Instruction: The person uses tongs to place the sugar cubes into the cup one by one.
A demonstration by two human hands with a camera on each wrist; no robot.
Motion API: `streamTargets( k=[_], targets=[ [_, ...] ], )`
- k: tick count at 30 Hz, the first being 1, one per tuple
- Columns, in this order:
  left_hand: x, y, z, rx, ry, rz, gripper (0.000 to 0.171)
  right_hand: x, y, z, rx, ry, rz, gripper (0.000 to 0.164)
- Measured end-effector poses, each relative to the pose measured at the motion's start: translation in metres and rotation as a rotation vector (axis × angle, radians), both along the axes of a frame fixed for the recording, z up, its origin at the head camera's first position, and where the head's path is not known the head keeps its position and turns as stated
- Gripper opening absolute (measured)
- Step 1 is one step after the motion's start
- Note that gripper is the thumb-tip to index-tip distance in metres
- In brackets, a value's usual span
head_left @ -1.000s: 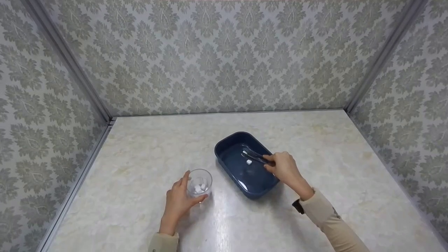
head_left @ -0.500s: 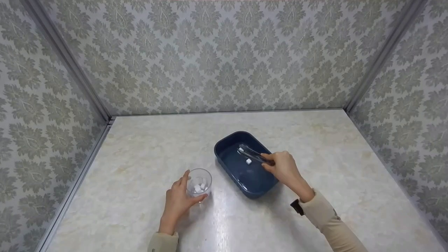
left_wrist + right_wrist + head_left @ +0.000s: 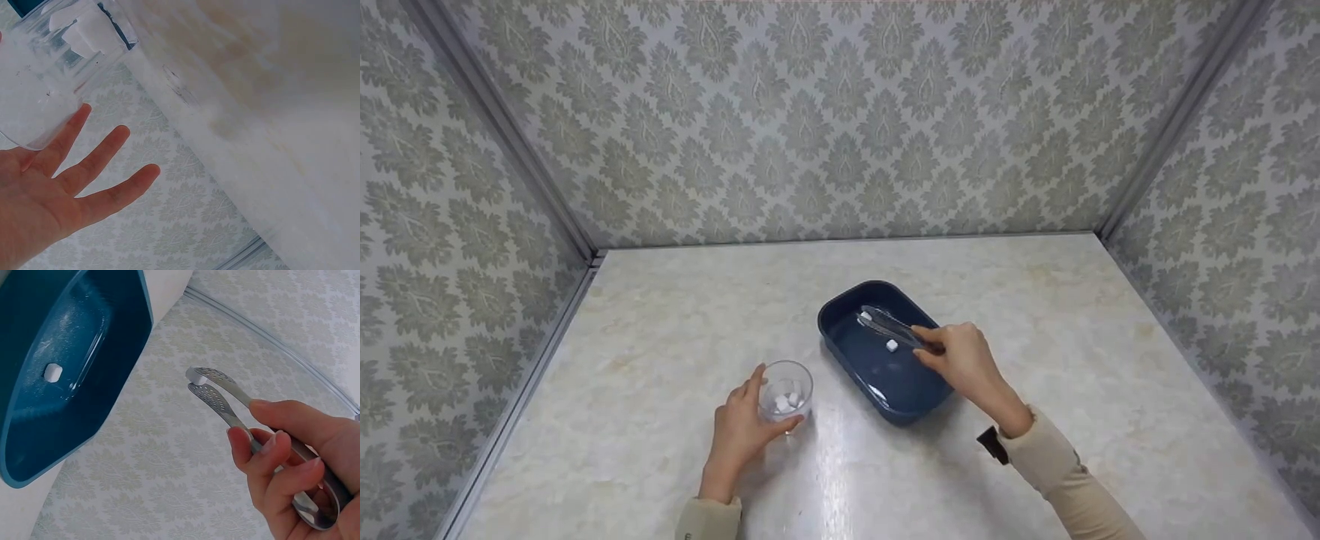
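Note:
My left hand (image 3: 739, 435) holds a clear drinking glass (image 3: 786, 384) by its sides, between thumb and forefinger. Several white sugar cubes (image 3: 787, 403) lie inside the glass. In the left wrist view the other fingers of that hand (image 3: 67, 180) spread out below the glass (image 3: 39, 95). My right hand (image 3: 964, 360) grips metal tongs (image 3: 896, 328), tips pointing left above the dark blue tray (image 3: 907, 390). Between the perforated tips a sugar cube (image 3: 194, 376) is seen in the right wrist view. Another sugar cube (image 3: 892, 345) lies on the tray's floor.
The tray stands to the right of the glass on a pale marbled table (image 3: 675, 315). Patterned wall panels (image 3: 847, 120) rise behind and on both sides, joined by grey metal corner posts (image 3: 1177, 120).
The tongs' tips have shifted left and slightly back over the tray, with the sugar cube between them. My right hand moved a little left; the left hand and glass are almost unchanged.

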State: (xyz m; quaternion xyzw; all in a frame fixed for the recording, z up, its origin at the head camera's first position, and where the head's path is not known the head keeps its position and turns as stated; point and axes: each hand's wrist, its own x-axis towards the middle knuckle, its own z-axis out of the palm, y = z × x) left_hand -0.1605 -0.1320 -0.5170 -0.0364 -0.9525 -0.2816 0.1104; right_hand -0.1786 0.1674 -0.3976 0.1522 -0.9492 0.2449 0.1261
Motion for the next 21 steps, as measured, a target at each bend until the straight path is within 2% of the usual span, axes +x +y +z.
streamTargets(
  k=[21],
  targets=[
    [0.001,0.001,0.000,0.001,0.004,0.008,0.097,0.027,-0.019,0.021,-0.130,0.038,0.135,0.030]
  ],
)
